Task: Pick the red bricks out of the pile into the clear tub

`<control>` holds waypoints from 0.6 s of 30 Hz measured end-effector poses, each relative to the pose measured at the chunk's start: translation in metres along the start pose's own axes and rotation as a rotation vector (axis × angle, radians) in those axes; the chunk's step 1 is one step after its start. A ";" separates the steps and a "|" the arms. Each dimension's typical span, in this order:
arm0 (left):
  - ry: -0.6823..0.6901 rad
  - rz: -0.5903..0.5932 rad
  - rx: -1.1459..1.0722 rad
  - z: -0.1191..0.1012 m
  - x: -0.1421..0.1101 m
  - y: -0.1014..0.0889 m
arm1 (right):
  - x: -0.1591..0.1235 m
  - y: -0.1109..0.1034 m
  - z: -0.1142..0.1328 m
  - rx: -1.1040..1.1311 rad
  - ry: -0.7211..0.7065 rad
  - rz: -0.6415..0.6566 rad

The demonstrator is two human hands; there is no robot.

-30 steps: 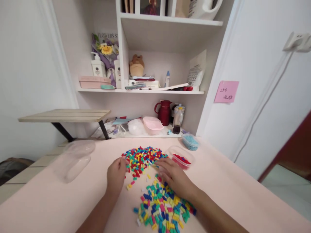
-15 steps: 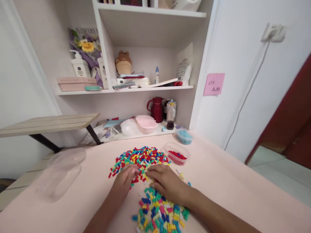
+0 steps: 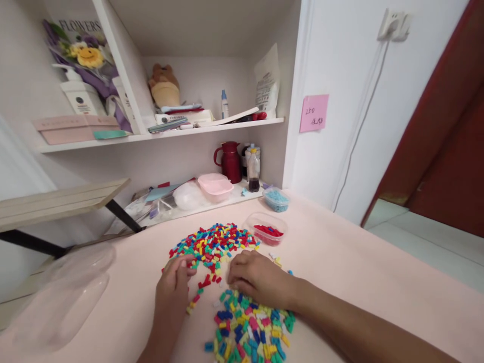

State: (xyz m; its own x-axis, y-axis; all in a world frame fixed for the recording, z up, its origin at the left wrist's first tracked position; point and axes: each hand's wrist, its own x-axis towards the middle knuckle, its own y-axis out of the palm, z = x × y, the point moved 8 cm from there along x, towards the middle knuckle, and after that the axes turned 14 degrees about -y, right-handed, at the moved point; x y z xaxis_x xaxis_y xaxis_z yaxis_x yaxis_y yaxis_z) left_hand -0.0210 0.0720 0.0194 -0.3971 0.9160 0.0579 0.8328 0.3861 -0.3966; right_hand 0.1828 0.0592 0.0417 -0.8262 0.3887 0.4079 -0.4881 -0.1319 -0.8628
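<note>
A far pile of small colored plastic bricks [image 3: 217,241], with many red pieces in it, lies on the pink tabletop. A nearer pile of mixed bricks [image 3: 251,327] has mostly green, yellow, blue and pink pieces. My left hand [image 3: 174,277] rests at the left front edge of the far pile, its thumb and fingers loosely bent and apart. My right hand [image 3: 259,277] lies between the piles, over the top of the nearer one. Its fingers are curled together and down; whatever is under the fingertips is hidden. Some red bricks [image 3: 206,281] lie between the hands.
A clear tub of red bricks [image 3: 269,233] stands right of the far pile, with a tub of blue pieces [image 3: 276,199] behind it. Clear plastic lids [image 3: 71,302] lie at left. Against the shelf are a pink bowl [image 3: 215,186], a red jug [image 3: 230,162] and a bottle [image 3: 253,171].
The view has turned right. My left hand moved in toward my right hand, then back left, leaving red bricks between. My right hand drew back from the far pile, and its fingers curled.
</note>
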 end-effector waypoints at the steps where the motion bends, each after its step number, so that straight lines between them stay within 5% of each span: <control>1: -0.030 -0.029 -0.014 0.002 0.001 -0.004 | 0.000 0.000 0.000 0.007 -0.004 -0.003; 9: -0.121 -0.035 -0.041 0.002 -0.004 -0.004 | -0.002 -0.001 -0.009 0.036 0.055 -0.085; 18: -0.077 0.199 -0.005 -0.004 -0.011 0.019 | -0.001 0.004 0.001 0.067 0.018 -0.072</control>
State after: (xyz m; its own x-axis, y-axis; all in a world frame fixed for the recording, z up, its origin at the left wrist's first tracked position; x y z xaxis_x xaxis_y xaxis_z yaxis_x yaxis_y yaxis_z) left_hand 0.0008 0.0699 0.0153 -0.2525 0.9633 -0.0912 0.8997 0.1990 -0.3886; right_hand 0.1815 0.0578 0.0384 -0.7835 0.4153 0.4623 -0.5643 -0.1639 -0.8091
